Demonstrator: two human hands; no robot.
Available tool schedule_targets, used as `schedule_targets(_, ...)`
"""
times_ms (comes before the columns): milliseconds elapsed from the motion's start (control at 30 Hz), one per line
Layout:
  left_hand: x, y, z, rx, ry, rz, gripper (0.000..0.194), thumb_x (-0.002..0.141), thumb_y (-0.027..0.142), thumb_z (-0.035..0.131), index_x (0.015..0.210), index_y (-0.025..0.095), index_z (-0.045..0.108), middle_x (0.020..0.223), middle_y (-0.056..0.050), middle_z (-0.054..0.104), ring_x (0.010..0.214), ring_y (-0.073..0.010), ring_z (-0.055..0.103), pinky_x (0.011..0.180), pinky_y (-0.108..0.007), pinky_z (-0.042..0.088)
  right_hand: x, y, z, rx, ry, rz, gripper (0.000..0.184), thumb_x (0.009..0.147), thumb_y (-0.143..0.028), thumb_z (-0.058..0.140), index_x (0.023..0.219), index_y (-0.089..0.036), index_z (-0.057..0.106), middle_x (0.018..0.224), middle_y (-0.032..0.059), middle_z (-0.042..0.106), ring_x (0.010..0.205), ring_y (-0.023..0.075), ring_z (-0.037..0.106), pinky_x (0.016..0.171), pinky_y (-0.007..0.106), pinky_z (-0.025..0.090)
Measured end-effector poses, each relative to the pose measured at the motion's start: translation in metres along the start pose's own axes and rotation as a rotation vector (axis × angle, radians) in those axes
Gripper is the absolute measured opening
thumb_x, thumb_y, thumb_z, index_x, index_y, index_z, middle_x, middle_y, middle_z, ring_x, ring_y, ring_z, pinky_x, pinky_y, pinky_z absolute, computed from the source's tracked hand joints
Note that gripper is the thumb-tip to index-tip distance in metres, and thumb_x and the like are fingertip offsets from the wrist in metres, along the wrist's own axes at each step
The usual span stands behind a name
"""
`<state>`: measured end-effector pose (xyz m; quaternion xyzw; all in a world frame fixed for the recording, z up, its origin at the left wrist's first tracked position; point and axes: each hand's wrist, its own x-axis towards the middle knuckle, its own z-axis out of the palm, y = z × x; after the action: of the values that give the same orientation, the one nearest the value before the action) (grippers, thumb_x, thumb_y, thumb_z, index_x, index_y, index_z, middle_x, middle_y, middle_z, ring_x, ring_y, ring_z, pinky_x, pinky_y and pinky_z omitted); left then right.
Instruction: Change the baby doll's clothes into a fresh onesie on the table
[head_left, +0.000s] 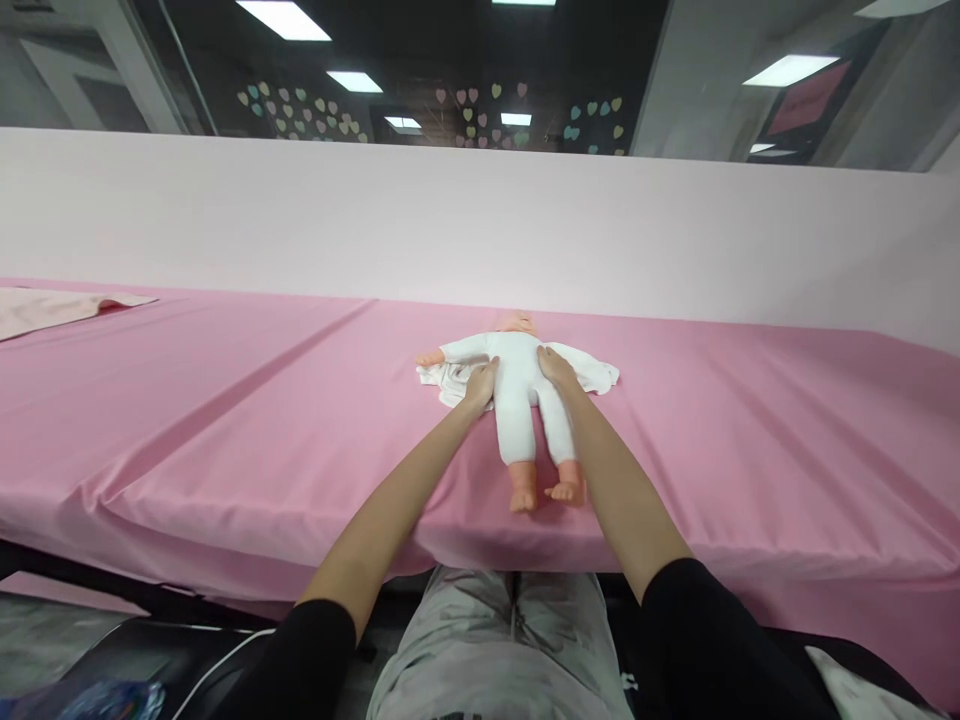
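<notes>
A baby doll [516, 385] with a white cloth body lies on its back, its head towards the wall and its bare feet towards me. My left hand [481, 384] is closed on the left side of its trunk, fingers partly hidden beneath. On the other side, my right hand [555, 367] grips the trunk near the waist, thumb on top. A white baby garment [454, 382] is spread under the doll and sticks out on both sides. One sleeve-like end covers the doll's arm on the right, while its left-side hand shows bare.
A pink sheet [262, 420] covers the padded table, with creases and a front edge close to my legs. Far left lies a pale pink cloth [52, 310]. Behind rises a white wall [450, 220] below a dark window [480, 70]. A black seat [187, 660] stands lower left.
</notes>
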<state>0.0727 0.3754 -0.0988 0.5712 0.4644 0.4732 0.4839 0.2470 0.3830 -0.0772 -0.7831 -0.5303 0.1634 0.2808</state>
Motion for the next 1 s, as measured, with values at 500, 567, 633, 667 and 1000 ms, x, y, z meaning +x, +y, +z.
schedule_targets(500,0.013,0.007,0.004,-0.312,-0.061,-0.214,0.018,0.063,0.009,0.072,0.079,0.008,0.062,0.080,-0.012,0.069,0.076,-0.0235,0.067,0.075,-0.040,0.055,0.012,0.031,0.002,0.037,-0.059,-0.030,0.068,0.089,-0.059,0.010,0.141,-0.021,0.029,0.153,0.0053,0.013,0.135,0.0260,0.027,0.108,0.045,0.024)
schedule_targets(567,0.013,0.006,0.000,-0.321,-0.043,-0.211,0.018,0.063,0.009,0.072,0.078,0.008,0.062,0.077,-0.012,0.069,0.075,-0.0233,0.066,0.076,-0.041,0.055,0.010,0.035,0.002,0.010,-0.031,-0.036,0.061,0.091,-0.051,0.015,0.141,-0.020,0.029,0.152,0.0072,0.014,0.133,0.0253,0.030,0.106,0.045,0.027)
schedule_targets(633,0.013,0.005,-0.007,-0.336,-0.038,-0.209,0.018,0.064,0.008,0.072,0.079,0.008,0.062,0.077,-0.010,0.068,0.075,-0.0219,0.066,0.078,-0.040,0.055,0.006,0.038,0.003,-0.015,0.005,-0.034,0.058,0.090,-0.043,0.028,0.142,-0.020,0.024,0.152,0.0085,0.013,0.128,0.0263,0.037,0.103,0.044,0.031)
schedule_targets(667,0.013,0.005,-0.011,-0.342,-0.038,-0.210,0.018,0.065,0.008,0.072,0.080,0.008,0.062,0.077,-0.010,0.068,0.075,-0.0211,0.066,0.079,-0.040,0.054,0.003,0.038,0.005,-0.030,0.026,-0.030,0.061,0.087,-0.040,0.036,0.143,-0.021,0.021,0.152,0.0087,0.012,0.124,0.0271,0.042,0.101,0.043,0.033)
schedule_targets(1000,0.013,-0.003,-0.055,-0.377,0.003,-0.192,0.024,0.062,0.011,0.075,0.081,0.010,0.062,0.088,-0.012,0.069,0.082,-0.0232,0.066,0.080,-0.039,0.054,0.000,0.049,0.002,-0.050,0.155,0.037,0.069,0.069,-0.026,0.060,0.132,-0.010,0.038,0.132,0.0148,0.047,0.117,0.0265,0.048,0.091,0.031,0.042)
